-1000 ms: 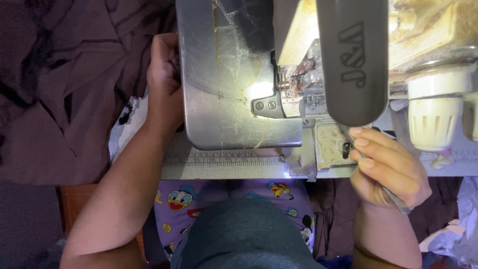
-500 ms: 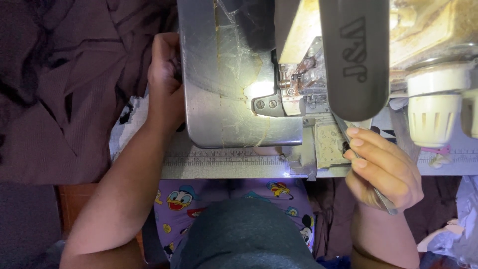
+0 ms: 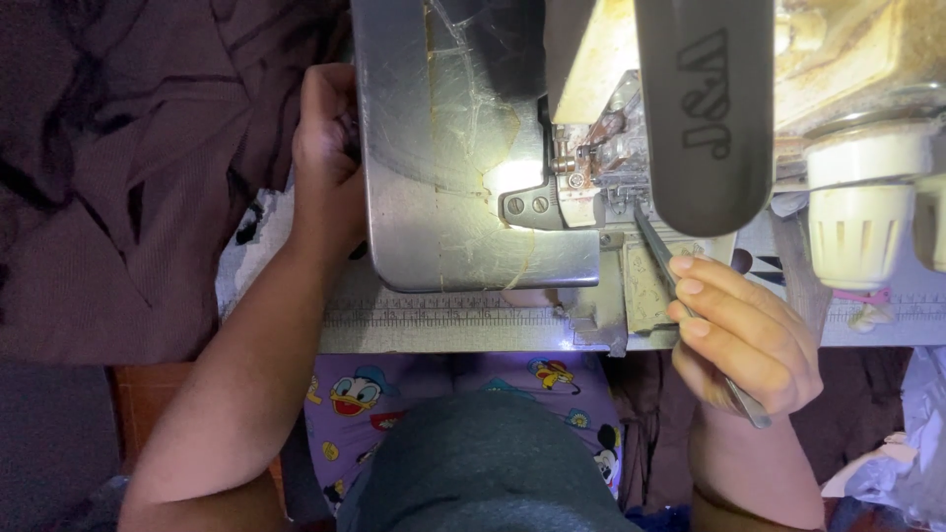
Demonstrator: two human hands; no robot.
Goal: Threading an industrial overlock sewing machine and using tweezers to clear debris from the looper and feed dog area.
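My right hand (image 3: pixel 741 335) grips thin metal tweezers (image 3: pixel 652 234) whose tips point up into the needle and presser-foot area (image 3: pixel 601 187) of an overlock sewing machine (image 3: pixel 463 148). A small lamp lights the metal bed (image 3: pixel 443 227) there. My left hand (image 3: pixel 327 158) rests against the left edge of the machine bed, fingers curled at the side next to dark maroon fabric (image 3: pixel 128 177). No cloth lies under the presser foot.
A dark machine arm (image 3: pixel 705 108) hangs over the needle area. A cream thread-tension knob (image 3: pixel 867 222) sits at the right. A ruler strip (image 3: pixel 443 315) runs along the table's front edge. Cartoon-print purple cloth (image 3: pixel 394 394) covers my lap below.
My right hand has moved the tweezers upward, so their tips now reach the needle area. The left hand has stayed in place.
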